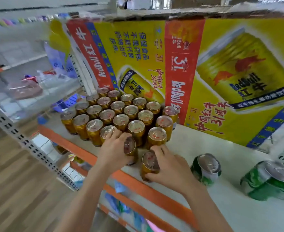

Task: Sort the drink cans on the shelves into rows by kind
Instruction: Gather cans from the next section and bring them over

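Several gold drink cans [119,113] stand in tight rows on the white shelf [188,144]. My left hand [112,153] grips one gold can [130,149] at the front of the block, its fingertips touching the can behind. Just to its right, near the shelf's front edge, my right hand [169,168] holds another gold can [150,164]. Two green cans [206,169] [270,180] stand further right on the same shelf.
A large yellow and red drink carton [204,69] stands at the back of the shelf behind the cans. The shelf has an orange front rail [137,183]. A perforated metal upright [29,144] runs at the left, with blurred shelves of goods beyond and a wooden floor below.
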Motion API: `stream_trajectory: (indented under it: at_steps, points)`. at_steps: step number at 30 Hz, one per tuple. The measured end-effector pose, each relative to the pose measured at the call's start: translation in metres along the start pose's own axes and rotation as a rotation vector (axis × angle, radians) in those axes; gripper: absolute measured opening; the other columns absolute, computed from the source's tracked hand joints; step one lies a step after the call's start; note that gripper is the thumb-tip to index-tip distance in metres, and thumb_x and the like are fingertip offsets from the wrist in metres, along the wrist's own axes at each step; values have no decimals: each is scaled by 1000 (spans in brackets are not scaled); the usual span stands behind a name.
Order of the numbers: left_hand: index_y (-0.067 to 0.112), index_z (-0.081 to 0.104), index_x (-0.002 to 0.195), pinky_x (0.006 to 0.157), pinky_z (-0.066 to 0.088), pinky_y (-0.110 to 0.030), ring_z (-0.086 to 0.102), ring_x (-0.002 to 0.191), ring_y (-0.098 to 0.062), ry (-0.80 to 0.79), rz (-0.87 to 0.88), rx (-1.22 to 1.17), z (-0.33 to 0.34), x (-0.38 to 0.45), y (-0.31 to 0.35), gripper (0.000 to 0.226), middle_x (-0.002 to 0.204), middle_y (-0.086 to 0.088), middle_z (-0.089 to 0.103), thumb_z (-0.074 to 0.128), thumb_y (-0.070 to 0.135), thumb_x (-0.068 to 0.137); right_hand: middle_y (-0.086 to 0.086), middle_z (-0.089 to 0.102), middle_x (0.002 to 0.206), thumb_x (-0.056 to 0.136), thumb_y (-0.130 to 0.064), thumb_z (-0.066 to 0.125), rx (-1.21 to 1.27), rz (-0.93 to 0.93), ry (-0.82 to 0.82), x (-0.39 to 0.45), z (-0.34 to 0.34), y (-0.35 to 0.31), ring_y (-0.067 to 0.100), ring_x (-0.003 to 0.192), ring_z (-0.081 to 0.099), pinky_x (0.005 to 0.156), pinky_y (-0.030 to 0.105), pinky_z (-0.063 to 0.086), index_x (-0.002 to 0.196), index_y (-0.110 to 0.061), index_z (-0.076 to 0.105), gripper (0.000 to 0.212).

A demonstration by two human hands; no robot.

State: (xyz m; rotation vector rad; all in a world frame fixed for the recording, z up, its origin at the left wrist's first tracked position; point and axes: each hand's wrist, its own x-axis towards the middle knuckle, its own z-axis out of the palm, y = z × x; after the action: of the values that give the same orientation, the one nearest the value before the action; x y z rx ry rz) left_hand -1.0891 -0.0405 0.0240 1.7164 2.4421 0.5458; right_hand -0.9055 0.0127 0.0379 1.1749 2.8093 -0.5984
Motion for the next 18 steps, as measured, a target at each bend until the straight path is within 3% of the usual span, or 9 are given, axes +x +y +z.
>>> stream_trajectory:
  at_steps: [7,13,18]
  points:
    - [24,42,138,102,31,-29,35,122,-17,-68,153,17,4,24,-25,80,129,4,43,75,44,68,1,13,139,81,-51,58,-4,141,74,28,14,-20,28,110,53,88,38,47,143,-29,17,77]
    - [20,51,131,99,36,-41,38,120,-24,-1,325,54,4,27,-43,80,121,1,54,69,61,65,1,7,139,85,-48,56,35,229,146,28,22,-27,27,114,52,96,38,46,146,-31,14,76]
    - [21,42,138,107,31,-42,25,127,-17,-284,399,-9,-15,44,-57,82,133,5,45,54,59,66,1,9,140,84,-47,59,42,248,141,31,24,-27,30,117,50,96,41,46,146,-33,15,77]
